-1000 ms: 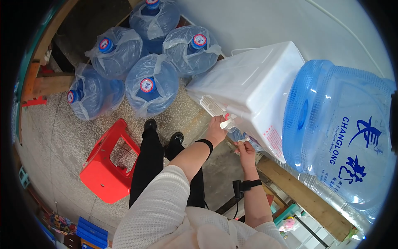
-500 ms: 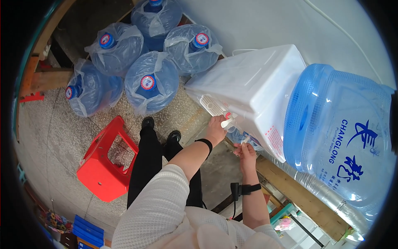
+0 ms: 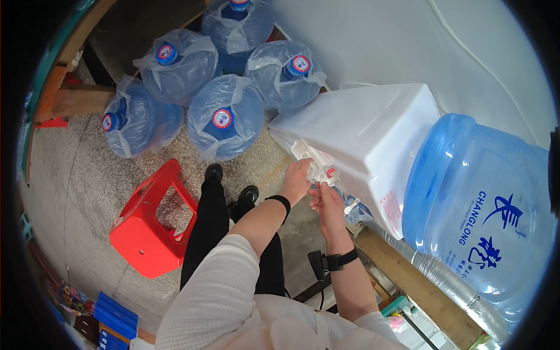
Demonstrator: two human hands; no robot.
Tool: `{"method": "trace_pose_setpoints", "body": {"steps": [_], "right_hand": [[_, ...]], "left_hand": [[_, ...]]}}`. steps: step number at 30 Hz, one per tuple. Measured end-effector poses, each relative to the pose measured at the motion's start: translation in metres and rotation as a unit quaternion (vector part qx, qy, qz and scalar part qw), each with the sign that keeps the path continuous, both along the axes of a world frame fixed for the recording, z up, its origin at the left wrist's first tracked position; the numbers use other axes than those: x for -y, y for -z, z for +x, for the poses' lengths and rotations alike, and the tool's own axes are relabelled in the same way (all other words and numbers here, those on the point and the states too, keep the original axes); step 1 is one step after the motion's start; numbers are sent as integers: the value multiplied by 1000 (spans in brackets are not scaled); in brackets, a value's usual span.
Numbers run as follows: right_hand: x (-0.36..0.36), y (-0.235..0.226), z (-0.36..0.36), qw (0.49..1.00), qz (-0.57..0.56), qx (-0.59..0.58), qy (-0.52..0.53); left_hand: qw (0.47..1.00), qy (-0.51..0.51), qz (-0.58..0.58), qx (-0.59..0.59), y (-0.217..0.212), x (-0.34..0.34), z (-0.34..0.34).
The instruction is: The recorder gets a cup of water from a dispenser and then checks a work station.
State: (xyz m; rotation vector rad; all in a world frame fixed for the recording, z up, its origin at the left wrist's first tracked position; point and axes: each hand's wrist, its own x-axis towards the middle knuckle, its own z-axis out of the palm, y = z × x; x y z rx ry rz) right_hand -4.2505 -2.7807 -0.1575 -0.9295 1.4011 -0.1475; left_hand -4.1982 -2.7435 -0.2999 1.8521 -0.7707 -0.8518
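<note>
A white water dispenser (image 3: 373,122) carries a large blue water bottle (image 3: 478,198) on its top. Both my hands are at its front, by the taps. My left hand (image 3: 297,179) has its fingers curled beside a translucent whitish piece; what it grips, if anything, is hard to make out. Close to its right, my right hand (image 3: 328,203) is closed in a pinch at a small white tap (image 3: 324,178) with a red mark. The fingertips of both hands partly cover the tap area.
Several blue water bottles (image 3: 226,119) in clear plastic bags stand on the floor at far left. A red plastic stool (image 3: 146,233) is left of my legs. A wooden beam (image 3: 420,283) and a silvery foil-like tube (image 3: 434,271) run below the dispenser at right.
My right hand has moved left, from the blue-marked side of the dispenser front to the red-marked tap. My left hand has shifted slightly left. The whole view has turned a little.
</note>
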Motion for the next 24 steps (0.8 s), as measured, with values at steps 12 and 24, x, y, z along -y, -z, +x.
{"method": "trace_pose_setpoints", "body": {"steps": [12, 24], "right_hand": [[8, 27, -20, 990, -92, -47, -95], [14, 35, -28, 979, -129, -50, -152]], "left_hand": [[1000, -16, -8, 18, -1, 6, 15], [1000, -12, -18, 22, 0, 12, 18]]}}
